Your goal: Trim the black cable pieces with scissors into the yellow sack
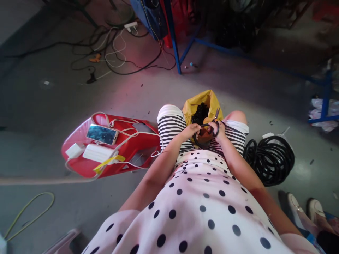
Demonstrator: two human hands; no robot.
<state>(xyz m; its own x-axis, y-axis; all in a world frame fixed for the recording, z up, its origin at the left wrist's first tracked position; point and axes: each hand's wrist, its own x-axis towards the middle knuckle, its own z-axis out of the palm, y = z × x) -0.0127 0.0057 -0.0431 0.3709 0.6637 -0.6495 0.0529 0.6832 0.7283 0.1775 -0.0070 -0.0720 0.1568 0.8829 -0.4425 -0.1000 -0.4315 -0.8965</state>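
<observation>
Centrally, just above mid-frame, both hands meet over the lap at the mouth of a yellow bag [202, 100] wedged between the knees. The left hand [189, 131] has its grip pressed together around a black cable loop [199, 141]. The right hand [219, 129] has its grip closed through the handles of the scissors [216, 118], blades pointing up. A red stool [127, 148] carrying a phone [102, 134] nearly touches the left knee. A black cable coil [268, 160] lies beside the right knee. Bare floor [39, 106] opens at upper left.
</observation>
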